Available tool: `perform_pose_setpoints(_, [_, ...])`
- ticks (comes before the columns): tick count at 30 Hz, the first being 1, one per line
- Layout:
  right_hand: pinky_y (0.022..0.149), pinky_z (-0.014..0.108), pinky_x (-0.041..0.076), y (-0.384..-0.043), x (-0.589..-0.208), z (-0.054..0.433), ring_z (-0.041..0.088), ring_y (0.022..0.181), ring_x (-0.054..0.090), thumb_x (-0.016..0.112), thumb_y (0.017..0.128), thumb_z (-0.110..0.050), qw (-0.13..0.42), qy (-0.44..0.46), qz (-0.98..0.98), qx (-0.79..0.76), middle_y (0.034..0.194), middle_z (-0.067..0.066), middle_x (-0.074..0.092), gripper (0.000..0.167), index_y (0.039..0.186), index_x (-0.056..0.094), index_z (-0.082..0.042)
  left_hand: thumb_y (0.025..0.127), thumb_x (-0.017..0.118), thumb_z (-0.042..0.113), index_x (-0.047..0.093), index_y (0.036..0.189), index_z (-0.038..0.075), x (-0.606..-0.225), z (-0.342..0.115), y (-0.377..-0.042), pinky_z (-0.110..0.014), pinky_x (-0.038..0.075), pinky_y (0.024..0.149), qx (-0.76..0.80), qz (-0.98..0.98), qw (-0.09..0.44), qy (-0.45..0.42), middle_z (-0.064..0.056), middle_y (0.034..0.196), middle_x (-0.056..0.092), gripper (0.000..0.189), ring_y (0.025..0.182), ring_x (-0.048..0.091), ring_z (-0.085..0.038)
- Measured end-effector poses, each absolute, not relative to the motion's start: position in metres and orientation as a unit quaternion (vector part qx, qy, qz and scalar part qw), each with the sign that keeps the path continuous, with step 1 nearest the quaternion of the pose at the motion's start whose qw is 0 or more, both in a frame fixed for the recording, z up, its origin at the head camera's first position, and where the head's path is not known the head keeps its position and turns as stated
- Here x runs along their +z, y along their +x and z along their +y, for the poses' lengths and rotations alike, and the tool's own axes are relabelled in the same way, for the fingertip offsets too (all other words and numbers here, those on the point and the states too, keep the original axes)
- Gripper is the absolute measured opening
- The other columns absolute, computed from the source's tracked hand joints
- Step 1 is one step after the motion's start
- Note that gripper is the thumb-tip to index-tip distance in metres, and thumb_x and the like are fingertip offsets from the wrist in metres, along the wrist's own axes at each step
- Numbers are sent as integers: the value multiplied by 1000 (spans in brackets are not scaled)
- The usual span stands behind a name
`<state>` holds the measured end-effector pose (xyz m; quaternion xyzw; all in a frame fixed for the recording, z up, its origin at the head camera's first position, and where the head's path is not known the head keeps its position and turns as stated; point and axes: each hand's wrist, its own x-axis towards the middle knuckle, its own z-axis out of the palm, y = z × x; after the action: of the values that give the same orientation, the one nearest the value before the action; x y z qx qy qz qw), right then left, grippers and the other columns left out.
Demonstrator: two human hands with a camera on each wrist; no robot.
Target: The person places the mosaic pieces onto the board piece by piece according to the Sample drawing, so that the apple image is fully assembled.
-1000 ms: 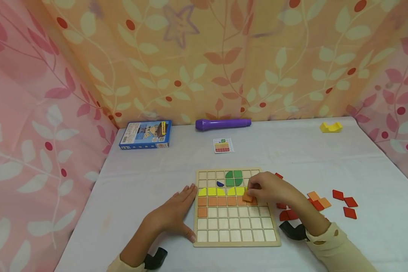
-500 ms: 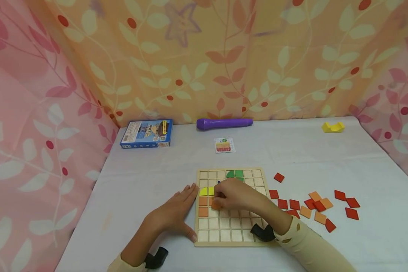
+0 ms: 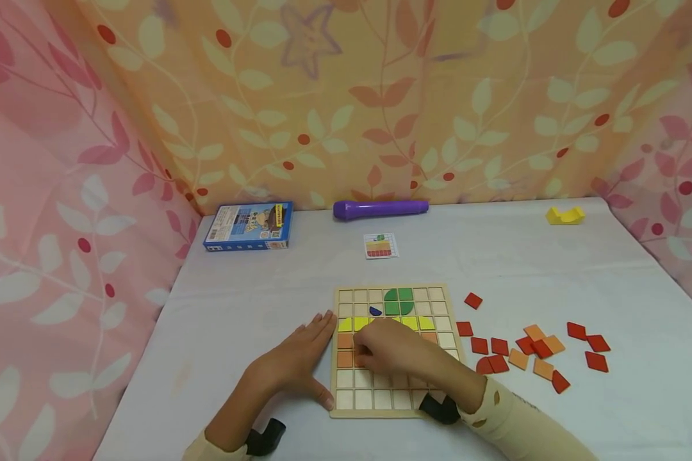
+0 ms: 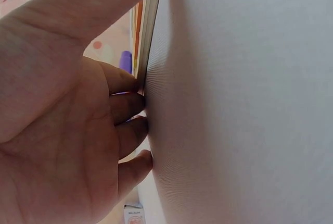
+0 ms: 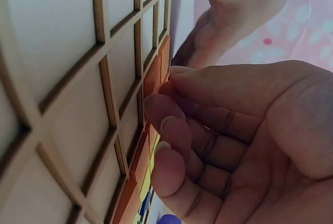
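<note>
A wooden grid board (image 3: pixel 402 413) lies on the table with yellow, orange, green and blue pieces in its cells. My left hand (image 3: pixel 291 358) rests at its left side, fingers extended, thumb at the lower left corner; in the left wrist view the hand (image 4: pixel 67 109) touches the board's edge. My right hand (image 3: pixel 395 346) is over the middle of the board. Its thumb and curled index finger pinch at an orange square tile (image 5: pixel 152 76), which sits in the second cell of the lower orange row. The fingers partly hide this tile and its neighbouring cells.
Several red tiles (image 3: pixel 480 346) and orange tiles (image 3: pixel 518 359) lie loose right of the board. Behind it are a pattern card (image 3: pixel 380 246), a purple microphone-shaped stick (image 3: pixel 380 209), a blue box (image 3: pixel 248 226) and a yellow notched block (image 3: pixel 565 216).
My right hand has moved from the board's right side to the left with the orange tile, then slightly down to the lower orange row. The left hand has stayed in place.
</note>
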<state>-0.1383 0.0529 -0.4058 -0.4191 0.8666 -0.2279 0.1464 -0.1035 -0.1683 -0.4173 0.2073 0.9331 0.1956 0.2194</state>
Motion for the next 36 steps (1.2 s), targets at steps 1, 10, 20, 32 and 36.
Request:
perform_pose_setpoints(1, [54,21,41,-137,-405,54,4,57,45,74,87,-5,143,-419,867,-227,62,-13,51,21,71,65,-14,55,92,59,17,161,5,-417,-168,-103,-50,16,120,197,933,219,207,-11,166,13,140,152,8,-28])
perform_pose_setpoints(10, [53,22,37,-135,-410,99,4,58,42,71,87,-6,126,-375,884,-249,60,-14,44,27,68,57,-20,52,92,61,15,161,7,-425,-168,-104,-48,15,120,190,936,217,202,-9,167,10,144,153,6,-27])
perform_pose_setpoints(20, [59,29,43,-146,-400,196,12,68,49,74,87,-11,145,-227,934,-235,72,-7,53,9,87,67,-17,51,93,62,15,161,8,-427,-169,-105,-49,16,120,188,939,215,194,-8,167,11,145,153,6,-26])
perform_pose_setpoints(32, [62,39,52,-172,-391,294,25,74,53,74,87,-18,225,-66,960,-151,83,10,59,26,99,61,1,50,91,65,16,161,9,-429,-169,-104,-50,16,120,192,938,216,193,-6,167,12,145,153,7,-25])
perform_pose_setpoints(36, [61,36,50,-176,-397,298,24,73,51,72,88,-14,229,-66,958,-159,80,8,56,20,94,59,0,50,91,64,16,161,9,-428,-170,-104,-50,16,120,191,938,215,194,-7,167,12,145,153,7,-25])
